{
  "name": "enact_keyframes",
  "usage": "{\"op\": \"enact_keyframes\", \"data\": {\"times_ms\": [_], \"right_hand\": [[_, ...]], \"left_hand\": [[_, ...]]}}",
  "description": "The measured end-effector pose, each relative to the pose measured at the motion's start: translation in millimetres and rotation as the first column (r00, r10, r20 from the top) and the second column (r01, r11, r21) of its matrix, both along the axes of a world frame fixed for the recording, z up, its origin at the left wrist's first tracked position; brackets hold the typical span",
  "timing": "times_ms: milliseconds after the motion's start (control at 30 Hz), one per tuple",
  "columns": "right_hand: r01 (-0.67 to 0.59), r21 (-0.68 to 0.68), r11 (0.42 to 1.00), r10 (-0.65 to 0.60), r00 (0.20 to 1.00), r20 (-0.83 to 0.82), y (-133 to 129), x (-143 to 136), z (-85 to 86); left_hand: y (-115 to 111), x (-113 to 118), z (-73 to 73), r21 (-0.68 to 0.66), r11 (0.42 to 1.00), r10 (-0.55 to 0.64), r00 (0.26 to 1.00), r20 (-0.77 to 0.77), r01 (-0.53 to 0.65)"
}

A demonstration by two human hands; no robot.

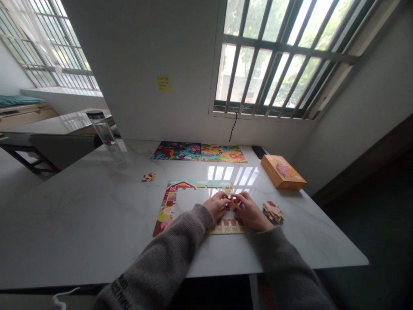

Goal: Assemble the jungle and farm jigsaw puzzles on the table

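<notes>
A partly assembled jigsaw puzzle (167,202) lies on the white table, its border showing a red barn, animals and a fence around a bare middle. Over its right side, both hands meet at a small reddish-brown puzzle piece (234,203). My right hand (251,212) pinches the piece from the right. From the left, my left hand (217,206) has its fingertips closed at the same piece, partly hiding it. A stack of loose puzzle pieces (273,212) sits just right of my right hand. One separate piece (149,177) rests beyond the puzzle's left side.
Two colourful picture sheets (177,151) lie along the wall. An orange box (283,172) and a dark phone (258,152) are at the back right. A clear bottle (102,129) stands at the back left. The table's front edge (222,275) runs below my forearms.
</notes>
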State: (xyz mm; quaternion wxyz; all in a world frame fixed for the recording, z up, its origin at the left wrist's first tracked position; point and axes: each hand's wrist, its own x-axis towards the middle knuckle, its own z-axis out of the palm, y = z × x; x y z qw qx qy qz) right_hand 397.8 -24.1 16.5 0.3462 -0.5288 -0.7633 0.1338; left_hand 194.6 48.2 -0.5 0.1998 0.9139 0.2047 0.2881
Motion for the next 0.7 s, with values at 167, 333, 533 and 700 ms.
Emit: {"op": "enact_keyframes", "data": {"times_ms": [167,333,533,700], "right_hand": [[0.006,-0.061,0.998,-0.021,0.969,-0.246,-2,-9,6.1],[-0.004,-0.165,0.986,-0.066,0.905,-0.421,-7,-8,9.0],[0.071,-0.140,0.988,-0.108,0.956,-0.272,-15,-7,2.0],[0.076,-0.116,0.990,-0.098,0.976,-0.192,-16,-9,-3.0]], "left_hand": [[-2,3,3.5,-0.092,0.995,-0.025,0.985,0.171,0.041],[-10,0,14.8,-0.179,0.982,-0.011,0.970,0.244,0.056],[-15,1,9.3,-0.202,0.973,-0.089,0.989,0.118,0.111],[-16,3,6.5,-0.188,0.980,-0.049,0.997,0.063,0.060]]}}
